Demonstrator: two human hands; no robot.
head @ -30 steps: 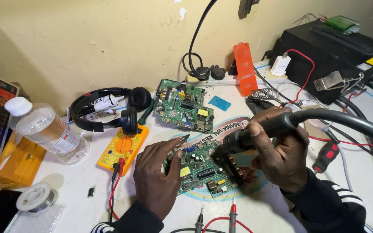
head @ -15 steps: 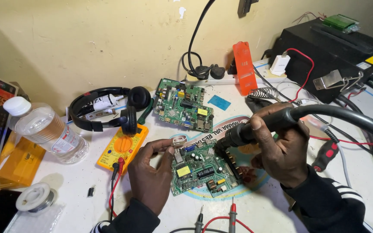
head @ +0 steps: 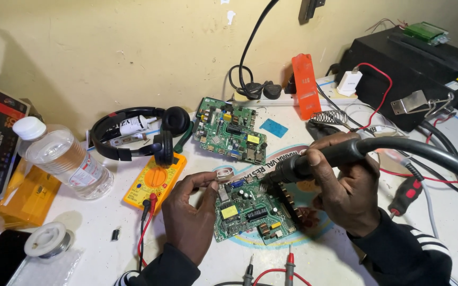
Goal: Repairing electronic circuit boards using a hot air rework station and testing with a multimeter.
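Left hand [head: 191, 212]: lower centre of the frame, fingers curled narrow, thumb and forefinger pinching a small silvery part [head: 225, 172] just above the near board's upper left corner.
Right hand [head: 345, 185]: right of centre, wrapped tight around the black handle of a hot-air tool [head: 314, 161], nozzle pointing left toward the pinched part.
Tool hose [head: 425, 153]: thick black, arching from the handle toward the right edge of the frame.
Near circuit board [head: 250, 209]: green, flat on the white table [head: 329, 259], centre of the frame between the two hands, tilted slightly, yellow sticker on its left half.
Second circuit board [head: 230, 130]: green, lying above the near one, close to the wall, apart from both hands.
Multimeter [head: 155, 180]: yellow, left of the left hand, red and black leads running down from it.
Headphones [head: 139, 132]: black, just above the multimeter, one ear cup touching its top edge.
Water bottle [head: 62, 156]: clear plastic with white cap, lying tilted at left of the frame.
Solder reel [head: 47, 240]: lower left corner, on a clear plastic bag.
Probe tips [head: 289, 265]: red and black, bottom centre, just below the near board.
Screwdriver [head: 405, 195]: red and black handle, right of the right hand.
Black box [head: 414, 69]: upper right of the frame, with a white charger [head: 349, 82] beside it.
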